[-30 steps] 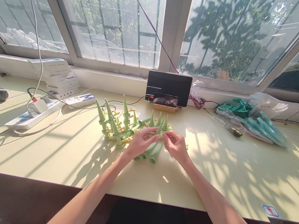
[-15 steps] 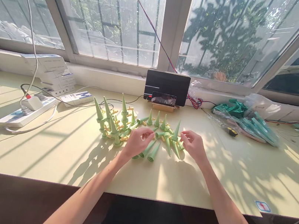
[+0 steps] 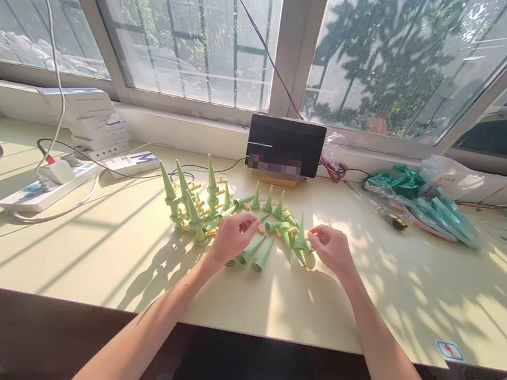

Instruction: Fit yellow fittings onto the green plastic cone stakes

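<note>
1. Head view: print on the white boxes, 9 o'clock from centre, and the sticker, 4 o'clock, was illegible.
2. The sunlit, pale yellow table lay below windows at 11 and 1 o'clock.
3. Left hand, 6 o'clock, and right hand, 4 o'clock: fingers narrowly curled; any grip could not be told.
4. An upright green cone stood beside the right fingertips.
5. Loose green cones, 6 o'clock, were partly hidden by the left hand; pixelation masked the black screen's foot.

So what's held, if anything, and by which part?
The right hand is at an upright green cone, near its base; grip unclear. Whether the left hand holds anything can't be told.
</note>
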`<state>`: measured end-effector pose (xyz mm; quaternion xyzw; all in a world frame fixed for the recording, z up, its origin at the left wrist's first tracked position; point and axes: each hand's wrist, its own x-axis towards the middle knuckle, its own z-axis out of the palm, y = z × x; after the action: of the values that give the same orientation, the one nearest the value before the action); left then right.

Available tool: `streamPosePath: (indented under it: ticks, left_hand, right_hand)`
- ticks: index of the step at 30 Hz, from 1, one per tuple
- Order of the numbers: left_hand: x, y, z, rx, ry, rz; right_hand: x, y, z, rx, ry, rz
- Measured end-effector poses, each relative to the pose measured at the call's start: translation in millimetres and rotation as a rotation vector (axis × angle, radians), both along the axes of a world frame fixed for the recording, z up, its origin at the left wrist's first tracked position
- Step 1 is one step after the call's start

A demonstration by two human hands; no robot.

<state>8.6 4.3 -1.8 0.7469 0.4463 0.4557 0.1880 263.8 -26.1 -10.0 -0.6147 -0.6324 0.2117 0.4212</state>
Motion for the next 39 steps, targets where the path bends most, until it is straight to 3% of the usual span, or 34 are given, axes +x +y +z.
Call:
streamPosePath:
  ticks: [13,22,29,32,39]
  left_hand:
    - [0.3,-0.2,-0.5,-0.005,0.014,0.003]
    - [0.4,-1.2,0.1,-0.008,0.003,-0.002]
    - [1.2,-1.2,0.4,-0.002,0.006,-0.001]
    - [1.1,-1.3,0.6,-0.002,-0.001,0.004]
    - [0.2,-2.6,0.0,-0.023,-0.012,0.016]
  right_hand:
    - [-2.2,-0.4,-0.5,-0.025,-0.109,0.031]
    - [-1.1,0.7,-4.2,0.046,-0.148,-0.008]
    - [-10.4,1.5,3.2,0.198,-0.251,-0.052]
    - [-27.6,1.7,11.1,0.201,-0.316,0.017]
    - [-73.7,-4.1,22.7,0.088,-0.509,0.447]
